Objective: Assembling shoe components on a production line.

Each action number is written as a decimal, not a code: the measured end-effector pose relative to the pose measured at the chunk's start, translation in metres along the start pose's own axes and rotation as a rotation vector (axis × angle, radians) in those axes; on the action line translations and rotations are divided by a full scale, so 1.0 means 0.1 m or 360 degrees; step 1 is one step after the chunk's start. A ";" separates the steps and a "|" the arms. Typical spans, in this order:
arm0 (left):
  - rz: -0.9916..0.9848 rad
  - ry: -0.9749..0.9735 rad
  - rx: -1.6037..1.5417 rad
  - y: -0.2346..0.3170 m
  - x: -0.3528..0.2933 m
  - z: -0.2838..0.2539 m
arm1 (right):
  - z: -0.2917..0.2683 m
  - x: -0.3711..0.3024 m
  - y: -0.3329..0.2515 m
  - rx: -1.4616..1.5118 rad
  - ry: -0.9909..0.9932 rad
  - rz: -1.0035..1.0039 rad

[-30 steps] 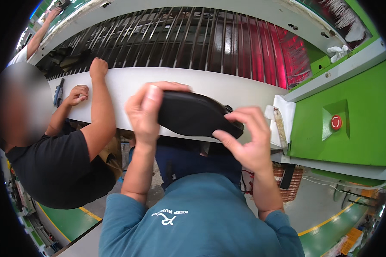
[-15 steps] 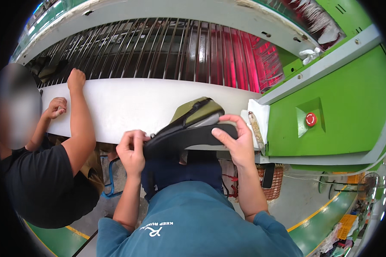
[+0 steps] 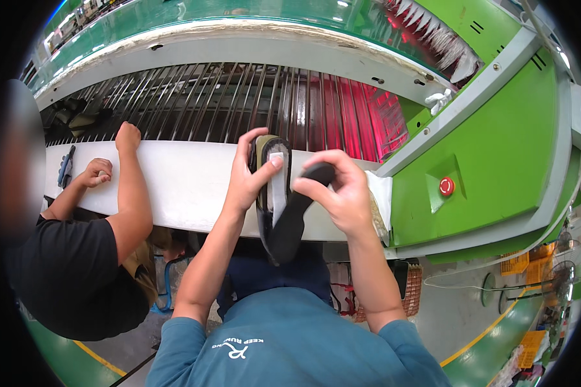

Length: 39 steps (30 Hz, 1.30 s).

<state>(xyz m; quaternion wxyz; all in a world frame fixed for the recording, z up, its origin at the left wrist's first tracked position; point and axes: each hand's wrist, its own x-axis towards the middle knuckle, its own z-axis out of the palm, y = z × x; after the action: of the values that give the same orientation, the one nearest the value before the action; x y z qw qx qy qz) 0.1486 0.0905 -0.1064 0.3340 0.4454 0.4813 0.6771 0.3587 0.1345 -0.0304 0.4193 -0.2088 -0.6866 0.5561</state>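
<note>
Above the white ledge, a shoe upper (image 3: 278, 184) stands heel or toe up, olive and black outside, its pale grey underside facing right. My left hand (image 3: 245, 177) is closed around its upper end, with the thumb on the underside. A black shoe sole (image 3: 289, 227) meets the upper at the lower end and spreads away from it toward the top, making a narrow V. My right hand (image 3: 342, 190) pinches the sole's upper end between thumb and fingers; that end is slightly blurred.
Beyond the white ledge (image 3: 181, 187) runs a bed of metal rollers (image 3: 232, 97), lit red at right. A green machine panel (image 3: 490, 168) bears a red button (image 3: 447, 186). A white cloth (image 3: 381, 193) lies beside it. At left, a co-worker's fist (image 3: 128, 137) rests near the rollers.
The shoe upper and sole have swung from lying slanted to nearly upright. My left hand has moved up and right onto the upper; the sole now stands apart from it at the top.
</note>
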 end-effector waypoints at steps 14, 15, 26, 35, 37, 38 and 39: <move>0.1061 0.0242 0.0884 0.82 -0.22 0.14 | 0.20 -0.41 -0.13 0.0145 0.0286 -0.0133; 0.1036 0.0196 0.0902 0.82 -0.21 0.11 | 0.22 -0.38 -0.11 0.0196 0.0259 -0.0209; 0.0763 0.0291 0.0550 0.81 -0.26 -0.04 | 0.44 -0.24 -0.07 0.0118 0.0254 -0.0500; 0.0730 0.0403 0.0790 0.82 -0.34 -0.07 | 0.38 -0.19 -0.12 -0.0065 0.0376 -0.0470; 0.0705 0.0383 0.0600 0.85 -0.36 -0.05 | 0.39 -0.18 -0.11 0.0161 0.0386 -0.0394; 0.0704 0.0380 0.0603 0.86 -0.37 -0.03 | 0.39 -0.16 -0.09 0.0094 0.0355 -0.0445; 0.0690 0.0378 0.0568 0.87 -0.39 -0.01 | 0.39 -0.13 -0.09 0.0028 0.0325 -0.0492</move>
<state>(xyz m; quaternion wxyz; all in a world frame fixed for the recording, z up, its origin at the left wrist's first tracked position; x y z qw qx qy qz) 0.1600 0.0286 -0.0344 0.0394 0.5071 0.5220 0.6846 0.3360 0.0986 -0.0276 0.5691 -0.1523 -0.6595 0.4670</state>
